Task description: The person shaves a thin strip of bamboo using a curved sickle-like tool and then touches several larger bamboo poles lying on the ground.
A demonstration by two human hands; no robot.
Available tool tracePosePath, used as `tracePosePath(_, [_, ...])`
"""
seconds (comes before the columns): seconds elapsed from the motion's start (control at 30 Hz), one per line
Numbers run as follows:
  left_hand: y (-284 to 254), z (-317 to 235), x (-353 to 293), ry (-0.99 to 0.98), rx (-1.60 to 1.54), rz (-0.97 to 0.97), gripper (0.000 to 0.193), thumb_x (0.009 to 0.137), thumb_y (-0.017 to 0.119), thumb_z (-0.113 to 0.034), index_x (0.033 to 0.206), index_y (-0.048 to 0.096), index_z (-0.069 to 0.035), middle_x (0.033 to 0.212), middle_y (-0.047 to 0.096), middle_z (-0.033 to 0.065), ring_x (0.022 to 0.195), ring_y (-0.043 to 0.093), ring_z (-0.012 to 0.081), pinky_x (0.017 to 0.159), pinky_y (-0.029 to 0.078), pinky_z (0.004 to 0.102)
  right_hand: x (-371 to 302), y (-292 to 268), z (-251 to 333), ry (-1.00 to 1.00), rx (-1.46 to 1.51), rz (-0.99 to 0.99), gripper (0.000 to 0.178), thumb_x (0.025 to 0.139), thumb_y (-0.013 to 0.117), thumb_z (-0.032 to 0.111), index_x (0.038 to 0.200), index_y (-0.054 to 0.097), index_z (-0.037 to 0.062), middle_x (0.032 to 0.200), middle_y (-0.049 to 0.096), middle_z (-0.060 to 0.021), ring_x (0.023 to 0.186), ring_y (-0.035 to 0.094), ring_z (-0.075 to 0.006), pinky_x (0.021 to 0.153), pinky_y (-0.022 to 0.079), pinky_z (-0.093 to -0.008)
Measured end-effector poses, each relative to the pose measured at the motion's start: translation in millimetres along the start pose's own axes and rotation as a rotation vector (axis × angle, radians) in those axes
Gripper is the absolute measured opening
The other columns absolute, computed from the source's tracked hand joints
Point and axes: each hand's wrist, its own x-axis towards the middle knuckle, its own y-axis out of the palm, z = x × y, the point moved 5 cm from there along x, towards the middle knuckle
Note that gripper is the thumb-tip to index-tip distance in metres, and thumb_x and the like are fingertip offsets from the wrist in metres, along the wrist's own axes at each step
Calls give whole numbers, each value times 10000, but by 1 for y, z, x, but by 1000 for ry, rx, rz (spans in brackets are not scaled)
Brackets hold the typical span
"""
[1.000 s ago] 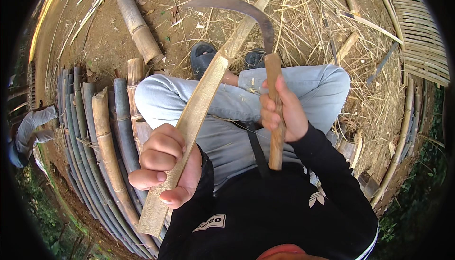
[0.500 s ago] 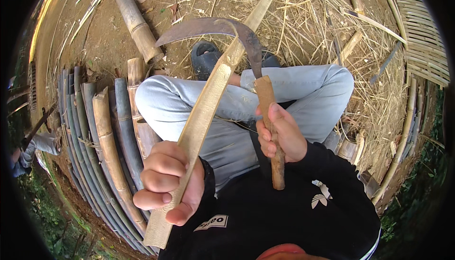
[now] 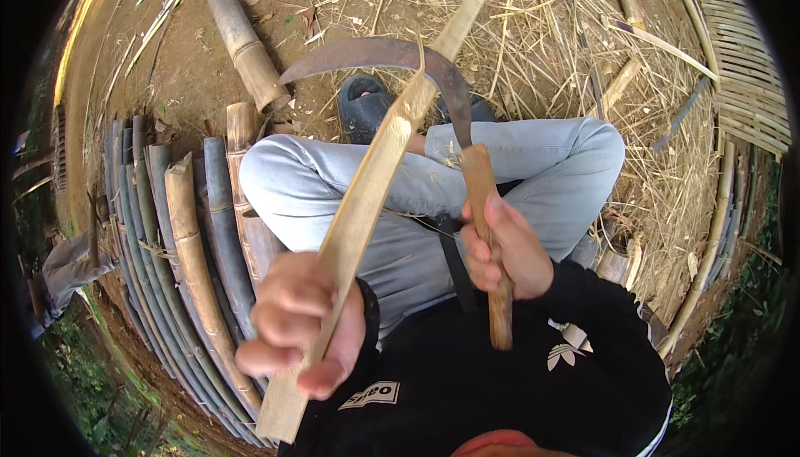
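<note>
My left hand [image 3: 304, 324] is wrapped round the lower part of a split bamboo strip [image 3: 360, 207], pale and tapering toward its far end. The strip slants from the lower left up to the right across my lap. In my right hand [image 3: 510, 249] is the wooden handle of a sickle [image 3: 454, 94], its dark curved blade arching to the left. The blade crosses the strip beyond its notched middle, where a thin raised sliver of bamboo stands up against it. Whether the edge is cutting into the strip at this instant I cannot tell.
Cut bamboo poles [image 3: 187, 232] lie side by side at my left. A thick bamboo piece [image 3: 242, 36] lies on the earth ahead. Shavings [image 3: 533, 49] litter the ground at the far right, near a woven bamboo panel [image 3: 750, 49]. At the left edge, another person's sleeve [image 3: 71, 269] shows.
My right hand has drawn the sickle slightly to the right and toward me. The raised sliver looks shorter and more upright. The left hand and strip have shifted only slightly.
</note>
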Motion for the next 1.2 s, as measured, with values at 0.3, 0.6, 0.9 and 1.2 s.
tracePosePath(0.3, [-4, -3, 0, 55, -92, -34, 365, 889, 604, -369, 799, 342, -132, 538, 337, -32, 391, 321, 80, 336, 214, 229, -5, 4, -5, 44, 40, 3, 402, 970, 388, 536, 1061, 415, 145, 637, 409, 22, 402, 361, -56, 369, 345, -230])
tracePosePath(0.6, [-7, 2, -3, -37, -19, -24, 372, 889, 601, -391, 810, 347, -131, 551, 350, -26, 395, 330, 86, 342, 204, 230, -4, 6, 0, -9, 32, -21, 421, 966, 375, 558, 1069, 430, 154, 627, 415, 34, 390, 354, -49, 368, 336, -220])
tracePosePath(0.9, [-21, 6, -8, -60, 2, -21, 355, 892, 588, -379, 829, 347, -126, 554, 340, -23, 415, 336, 96, 360, 216, 238, -10, 7, 4, 14, 110, -47, 452, 948, 377, 591, 1063, 469, 164, 618, 395, 50, 385, 337, -45, 357, 326, -214])
tracePosePath(1.2, [-19, 3, -10, -68, 21, -61, 346, 891, 579, -373, 822, 351, -124, 566, 351, -20, 414, 331, 85, 360, 241, 218, -3, -10, 3, -47, 11, -178, 439, 952, 387, 578, 1065, 454, 159, 639, 411, 28, 384, 353, -56, 355, 321, -222])
